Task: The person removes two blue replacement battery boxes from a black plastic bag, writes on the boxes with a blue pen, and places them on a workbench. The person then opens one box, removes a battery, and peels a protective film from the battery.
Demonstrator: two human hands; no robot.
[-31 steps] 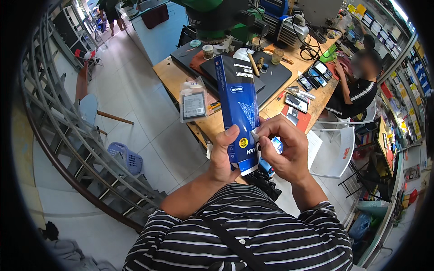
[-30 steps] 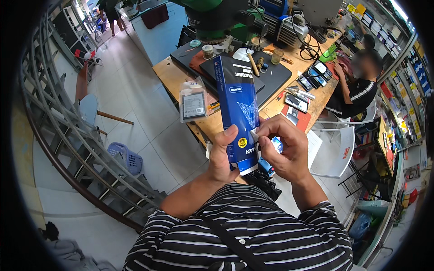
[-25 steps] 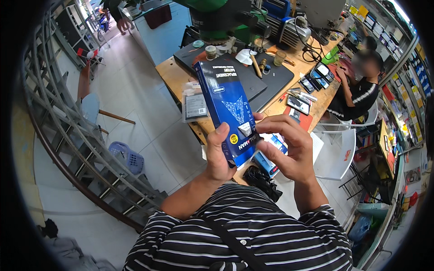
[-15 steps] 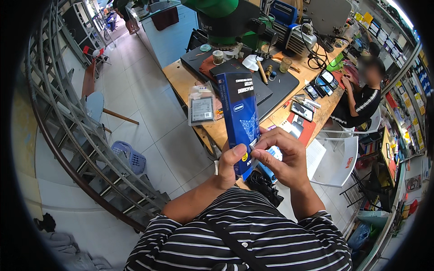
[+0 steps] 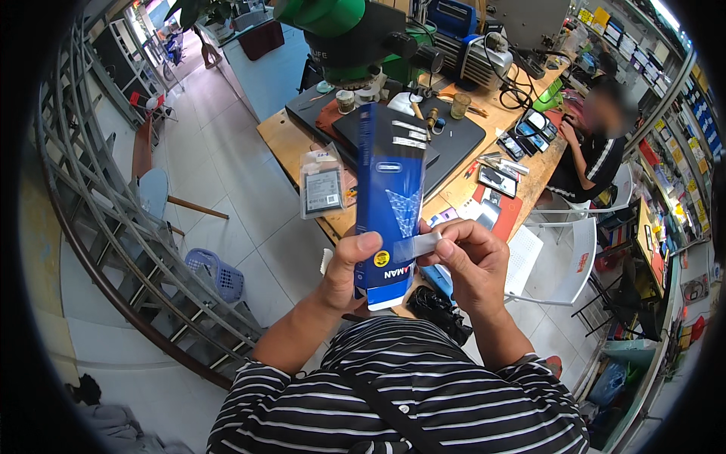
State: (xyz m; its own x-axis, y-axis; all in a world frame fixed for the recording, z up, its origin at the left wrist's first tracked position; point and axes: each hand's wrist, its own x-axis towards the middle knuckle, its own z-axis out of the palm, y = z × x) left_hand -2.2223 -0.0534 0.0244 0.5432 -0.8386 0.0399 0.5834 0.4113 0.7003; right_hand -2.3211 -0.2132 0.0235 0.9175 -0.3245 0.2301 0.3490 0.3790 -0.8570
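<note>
A slim blue and black cardboard box (image 5: pixel 389 178) stands tilted in front of me, its glossy face turned toward me. My left hand (image 5: pixel 348 268) grips it by the lower left side, thumb on the front edge. At the lower right edge, my right hand (image 5: pixel 473 261) pinches a whitish strip (image 5: pixel 427 244) between thumb and fingers. The strip's inner end lies against the box's face and looks translucent there; it resembles tape or a sticker. At the bottom of the box a pale blue-white end flap (image 5: pixel 387 295) shows.
Behind the box is a wooden workbench (image 5: pixel 283 144) with a dark mat and a green-black microscope (image 5: pixel 344 45). A bagged battery (image 5: pixel 323 189) lies at its left edge; opened phones (image 5: pixel 497 180) lie to the right. Another person (image 5: pixel 594 155) sits at the right. A railed staircase (image 5: pixel 144 250) runs along the left.
The box has turned its front more toward me, and its bottom flap shows more. My right hand has drawn the whitish strip outward, so more of it shows. The view has shifted slightly.
</note>
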